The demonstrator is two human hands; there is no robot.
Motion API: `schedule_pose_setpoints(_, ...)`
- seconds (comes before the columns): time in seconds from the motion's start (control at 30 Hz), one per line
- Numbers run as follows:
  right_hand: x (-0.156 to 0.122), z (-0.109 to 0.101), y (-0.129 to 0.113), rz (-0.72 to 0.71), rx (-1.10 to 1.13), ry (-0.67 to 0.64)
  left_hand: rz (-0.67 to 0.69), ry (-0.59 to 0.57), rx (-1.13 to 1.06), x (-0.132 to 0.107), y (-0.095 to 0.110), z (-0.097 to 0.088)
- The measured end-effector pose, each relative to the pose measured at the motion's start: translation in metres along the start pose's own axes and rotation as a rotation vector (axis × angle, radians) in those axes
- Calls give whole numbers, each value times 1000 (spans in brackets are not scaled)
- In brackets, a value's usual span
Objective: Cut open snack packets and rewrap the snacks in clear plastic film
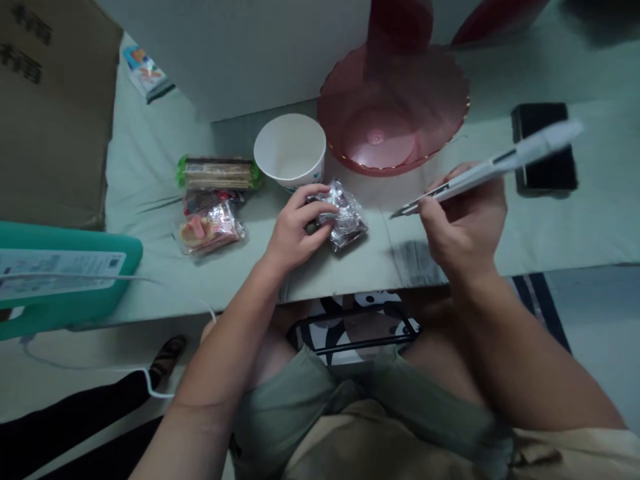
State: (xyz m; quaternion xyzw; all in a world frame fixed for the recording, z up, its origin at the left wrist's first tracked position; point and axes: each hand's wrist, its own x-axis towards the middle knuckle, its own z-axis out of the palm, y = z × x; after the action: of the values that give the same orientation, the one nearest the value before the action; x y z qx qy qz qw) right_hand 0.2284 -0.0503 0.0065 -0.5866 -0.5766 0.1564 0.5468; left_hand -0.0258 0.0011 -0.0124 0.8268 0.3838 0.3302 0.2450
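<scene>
- Left hand, fingers bent over the left side of a shiny silver packet; whether it pinches or only presses is hard to tell. The packet lies on the bench, near its front edge. Its slick, crinkled wrapper could slide under a light hold.
- Right hand, thumb and fingers pinching a slim white tool, its dark point aimed at the packet, not touching it. The tip is blurred, so I cannot tell its kind. If sharp, it could skid off the wrapper into the left fingers opposite.
- White paper cup, just behind the left fingers. A jerk away could knock it over.
- Pink scalloped bowl, behind the packet. A wide sweep of the tool could catch its rim.
- Pale cable, looping near the left forearm. An arm drawn back might snag it.
</scene>
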Motion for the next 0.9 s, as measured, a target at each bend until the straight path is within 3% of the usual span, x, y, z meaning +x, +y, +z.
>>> schedule_pose_setpoints(0.13,-3,20,-9,-59,18,-69,53,-57,9,-6,2,3)
schedule_pose_setpoints(0.27,-4,21,-8,-80,-90,-66,28,-54,36,-13,7,7)
schedule_pose_setpoints(0.43,-11,20,-9,5,170,-154,29,-106,86,-15,12,5)
schedule_pose_setpoints(0.53,-15,24,-13,99,349,-158,69,-141,60,-16,10,2)
schedule_pose_setpoints(0.67,-18,33,-17,283,487,-190,6,-36,-18,-20,7,8)
schedule_pose_setpoints(0.9,-22,41,-27,490,358,-316,-147,-13,-76,-20,12,16)
